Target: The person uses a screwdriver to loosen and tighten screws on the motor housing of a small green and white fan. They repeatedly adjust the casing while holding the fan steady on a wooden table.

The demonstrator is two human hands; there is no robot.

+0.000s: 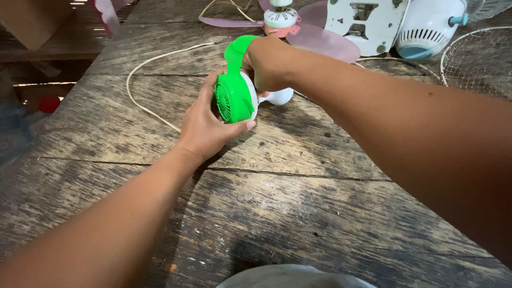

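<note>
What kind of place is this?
Probably a fan repair bench: a rough wooden table bears a pink fan blade, a white motor housing and a wire guard.

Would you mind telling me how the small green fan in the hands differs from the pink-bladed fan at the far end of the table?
The green fan is small and held by both the left hand and the right hand; the pink-bladed fan is larger and lies untouched. The green fan's grille is on; the pink-bladed fan's blades are bare, with a wire guard lying apart. Both have white parts.
</note>
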